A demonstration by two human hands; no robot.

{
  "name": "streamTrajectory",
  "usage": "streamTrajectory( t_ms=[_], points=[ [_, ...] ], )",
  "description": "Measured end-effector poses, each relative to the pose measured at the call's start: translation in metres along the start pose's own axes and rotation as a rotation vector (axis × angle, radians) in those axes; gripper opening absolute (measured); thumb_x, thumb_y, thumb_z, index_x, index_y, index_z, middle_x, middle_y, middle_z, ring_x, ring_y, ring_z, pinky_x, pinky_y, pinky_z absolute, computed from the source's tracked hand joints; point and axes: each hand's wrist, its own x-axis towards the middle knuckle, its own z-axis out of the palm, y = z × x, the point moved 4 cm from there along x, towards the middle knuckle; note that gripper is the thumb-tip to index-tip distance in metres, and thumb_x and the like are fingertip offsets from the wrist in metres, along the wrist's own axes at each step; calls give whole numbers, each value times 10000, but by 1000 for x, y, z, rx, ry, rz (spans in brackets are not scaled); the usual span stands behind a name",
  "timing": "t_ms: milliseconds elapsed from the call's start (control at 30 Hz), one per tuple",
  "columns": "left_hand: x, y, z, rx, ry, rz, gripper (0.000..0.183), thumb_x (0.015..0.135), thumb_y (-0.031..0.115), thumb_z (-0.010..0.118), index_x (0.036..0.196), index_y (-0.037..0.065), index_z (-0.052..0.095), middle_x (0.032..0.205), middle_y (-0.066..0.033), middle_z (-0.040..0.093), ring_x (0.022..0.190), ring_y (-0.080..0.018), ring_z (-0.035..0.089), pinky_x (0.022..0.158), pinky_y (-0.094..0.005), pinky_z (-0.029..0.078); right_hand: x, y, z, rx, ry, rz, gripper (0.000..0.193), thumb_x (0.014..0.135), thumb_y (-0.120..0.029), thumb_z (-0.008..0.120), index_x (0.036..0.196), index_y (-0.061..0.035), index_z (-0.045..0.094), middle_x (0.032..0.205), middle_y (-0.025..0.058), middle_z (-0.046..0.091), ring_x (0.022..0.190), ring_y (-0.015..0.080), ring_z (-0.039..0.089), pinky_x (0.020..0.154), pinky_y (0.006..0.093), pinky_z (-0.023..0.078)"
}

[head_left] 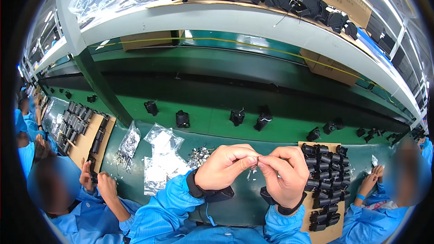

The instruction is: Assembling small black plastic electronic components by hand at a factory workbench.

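Lower centre of frame: left hand (222,167) and right hand (286,171), fingertips pinched together on small wire-like part (254,168); steady wrists, light pressure advisable.

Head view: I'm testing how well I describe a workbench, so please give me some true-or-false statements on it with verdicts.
1. The left hand and right hand are apart. False: their fingertips meet at a small item, too small to identify.
2. Black parts lie in rows on cardboard right of the right hand. True.
3. The person's sleeves are red. False: the sleeves are blue.
4. Clear plastic bags lie left of the left hand. True.
5. Black units stand on the green surface beyond the hands. True.
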Motion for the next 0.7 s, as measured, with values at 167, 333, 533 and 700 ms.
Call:
streamTrajectory(
  t_ms=[167,333,533,700],
  points=[
    [-3,5,2,40,77,-5,235,1092,132,594,1065,-61,727,927,-88,689,824,-132,628,741,-288,519,-1,0,12,-98,8,-63,190,818,-28,815,944,-61,677,935,93,627,845,294,628,642,381,524],
    [-1,0,-2,98,144,11,246,1098,132,582,1101,-57,740,929,-68,691,814,-119,613,728,-272,503,-9,4,20,-83,-47,-29,189,876,21,724,985,-50,587,996,137,586,890,333,592,699,426,510],
    [6,-16,-15,-191,165,-74,281,1111,166,569,1122,-43,757,944,-36,693,819,-91,567,743,-254,485,-70,50,25,146,-285,508,152,895,-95,793,909,4,678,888,152,680,766,323,693,664,429,546],
    [12,-31,-1,-205,81,-141,292,1113,191,572,1134,-38,752,955,-30,693,829,-93,562,758,-261,494,-146,98,31,-218,-414,439,125,840,-19,805,950,12,756,816,190,728,729,304,737,673,396,564]
  ],
)
